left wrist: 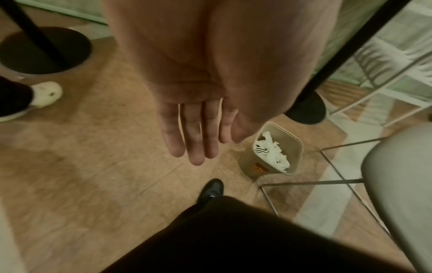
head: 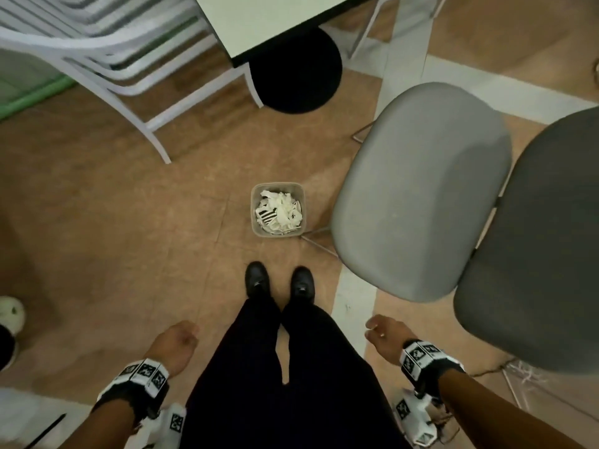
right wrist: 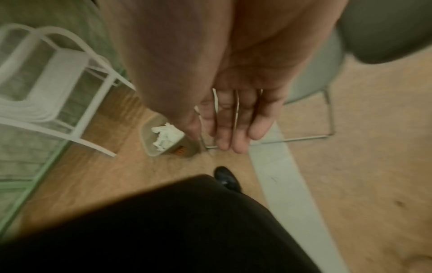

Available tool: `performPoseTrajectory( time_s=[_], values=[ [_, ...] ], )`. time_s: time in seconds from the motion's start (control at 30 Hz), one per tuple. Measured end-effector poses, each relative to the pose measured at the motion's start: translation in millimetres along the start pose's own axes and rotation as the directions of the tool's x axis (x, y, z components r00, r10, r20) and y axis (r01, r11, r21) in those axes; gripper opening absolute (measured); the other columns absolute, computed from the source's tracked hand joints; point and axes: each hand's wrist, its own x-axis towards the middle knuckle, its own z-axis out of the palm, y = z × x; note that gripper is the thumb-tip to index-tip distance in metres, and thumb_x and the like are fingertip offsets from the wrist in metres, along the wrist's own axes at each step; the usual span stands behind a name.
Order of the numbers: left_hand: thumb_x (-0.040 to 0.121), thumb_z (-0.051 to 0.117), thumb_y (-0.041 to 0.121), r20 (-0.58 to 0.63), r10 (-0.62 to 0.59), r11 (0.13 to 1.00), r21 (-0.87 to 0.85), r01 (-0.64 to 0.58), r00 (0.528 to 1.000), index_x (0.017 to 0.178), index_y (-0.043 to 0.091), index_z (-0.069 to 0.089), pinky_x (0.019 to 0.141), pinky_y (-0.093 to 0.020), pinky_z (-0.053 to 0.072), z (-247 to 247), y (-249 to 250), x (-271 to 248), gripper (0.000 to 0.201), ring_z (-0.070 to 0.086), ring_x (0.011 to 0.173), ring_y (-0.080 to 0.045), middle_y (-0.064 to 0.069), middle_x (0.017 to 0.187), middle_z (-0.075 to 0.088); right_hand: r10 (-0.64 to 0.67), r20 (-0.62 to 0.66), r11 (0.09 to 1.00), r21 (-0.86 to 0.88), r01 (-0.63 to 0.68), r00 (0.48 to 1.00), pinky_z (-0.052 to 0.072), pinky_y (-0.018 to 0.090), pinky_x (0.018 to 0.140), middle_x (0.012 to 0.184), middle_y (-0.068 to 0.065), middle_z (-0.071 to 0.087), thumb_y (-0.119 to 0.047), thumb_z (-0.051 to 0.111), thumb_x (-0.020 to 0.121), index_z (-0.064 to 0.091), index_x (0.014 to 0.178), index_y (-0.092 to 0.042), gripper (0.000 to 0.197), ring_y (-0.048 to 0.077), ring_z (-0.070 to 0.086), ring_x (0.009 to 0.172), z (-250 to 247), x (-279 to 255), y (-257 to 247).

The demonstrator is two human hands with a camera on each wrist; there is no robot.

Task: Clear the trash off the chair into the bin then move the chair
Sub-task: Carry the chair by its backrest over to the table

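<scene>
Left hand (left wrist: pixel 196 120) and right hand (right wrist: pixel 236 114) low beside the legs, fingers straight, seemingly empty.

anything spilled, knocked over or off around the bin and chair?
Nothing stands out. The bin stands upright on the floor, paper trash inside, none seen around it. The light grey chair seat is bare. Both hands are empty.
</scene>
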Motion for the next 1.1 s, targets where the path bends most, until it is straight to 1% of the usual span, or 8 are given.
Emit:
performPoseTrajectory(
  time_s=[0.3, 0.37, 0.43, 0.53, 0.63, 0.77, 0.9, 1.1],
  values=[
    [0.092, 0.062, 0.016, -0.059, -0.11, 0.987, -0.125, 0.102, 0.992, 0.096, 0.006, 0.067, 0.084, -0.047, 0.055, -47, -90, -28, 0.011, 0.069, 0.082, -0.033, -0.014, 0.086, 0.072, 0.239, 0.024, 0.955, 0.173, -0.239, 0.971, 0.048, 0.023, 0.086, 0.099, -0.006, 0.071, -0.039, 0.058, 0.091, 0.053, 0.093, -0.036, 0.006, 0.018, 0.065, 0.092, 72, -82, 64],
    [0.085, 0.064, 0.042, -0.022, -0.131, 0.987, -0.097, 0.128, 0.991, 0.094, 0.014, 0.068, 0.088, -0.05, 0.054, -59, -116, -9, 0.03, 0.07, 0.088, -0.033, -0.012, 0.093, 0.073, 0.291, -0.014, 0.905, 0.33, -0.27, 0.957, 0.055, 0.032, 0.085, 0.086, -0.007, 0.073, -0.049, 0.06, 0.081, 0.059, 0.089, -0.032, 0.018, 0.02, 0.068, 0.083, 114, -61, 89],
    [0.09, 0.06, 0.032, -0.024, -0.081, 0.996, -0.039, 0.08, 0.996, 0.091, 0.011, 0.067, 0.086, -0.048, 0.054, -76, -121, -3, 0.023, 0.07, 0.088, -0.035, -0.015, 0.094, 0.073, 0.299, -0.071, 0.851, 0.472, -0.232, 0.952, 0.059, 0.043, 0.079, 0.071, 0.001, 0.074, -0.046, 0.064, 0.074, 0.065, 0.089, -0.025, 0.026, 0.025, 0.071, 0.071, 150, -54, 89],
    [0.096, 0.053, 0.008, -0.002, -0.031, 0.998, 0.062, 0.031, 1.0, 0.1, 0.007, 0.066, 0.078, -0.041, 0.056, -109, -90, -22, 0.013, 0.067, 0.094, -0.039, -0.023, 0.104, 0.069, 0.337, -0.108, 0.748, 0.634, -0.196, 0.935, 0.057, 0.029, 0.067, 0.067, 0.005, 0.071, -0.013, 0.063, 0.091, 0.062, 0.089, -0.013, 0.002, 0.021, 0.065, 0.059, 170, -89, 38],
    [0.094, 0.055, 0.0, -0.044, -0.028, 0.998, 0.047, 0.03, 0.999, 0.085, 0.003, 0.066, 0.047, -0.025, 0.048, -139, -80, -18, 0.015, 0.066, 0.076, -0.036, -0.026, 0.091, 0.068, 0.394, -0.081, 0.648, 0.731, -0.214, 0.915, 0.058, 0.042, 0.074, 0.071, 0.006, 0.073, -0.015, 0.062, 0.091, 0.064, 0.093, -0.011, 0.005, 0.022, 0.068, 0.064, 204, -108, 14],
    [0.09, 0.058, -0.005, -0.021, -0.051, 0.993, 0.11, 0.053, 0.998, 0.075, -0.011, 0.07, 0.049, -0.03, 0.044, -170, -72, -2, 0.02, 0.06, 0.052, -0.023, -0.013, 0.061, 0.066, 0.444, 0.018, 0.513, 0.814, -0.271, 0.896, 0.06, 0.047, 0.076, 0.077, 0.009, 0.073, -0.017, 0.06, 0.093, 0.064, 0.09, -0.013, 0.007, 0.026, 0.071, 0.071, 253, -127, 2],
    [0.093, 0.054, -0.008, -0.055, 0.04, 0.983, 0.183, -0.029, 0.998, 0.076, -0.011, 0.061, 0.03, -0.014, 0.038, -175, -43, 3, 0.018, 0.052, 0.044, -0.022, -0.013, 0.061, 0.061, 0.502, 0.105, 0.404, 0.849, -0.34, 0.858, 0.06, 0.044, 0.079, 0.077, 0.002, 0.075, -0.029, 0.061, 0.09, 0.066, 0.089, -0.022, 0.009, 0.022, 0.072, 0.073, 296, -149, 1],
    [0.092, 0.06, 0.002, 0.014, 0.207, 0.918, 0.343, -0.199, 0.978, 0.084, 0.003, 0.065, 0.044, -0.02, 0.044, -153, 6, 4, 0.01, 0.061, 0.056, -0.024, -0.014, 0.066, 0.067, 0.54, 0.188, 0.227, 0.906, -0.357, 0.82, 0.058, 0.042, 0.086, 0.081, 0.001, 0.075, -0.027, 0.059, 0.092, 0.064, 0.089, -0.025, 0.006, 0.02, 0.073, 0.074, 345, -181, -3]
  ],
)
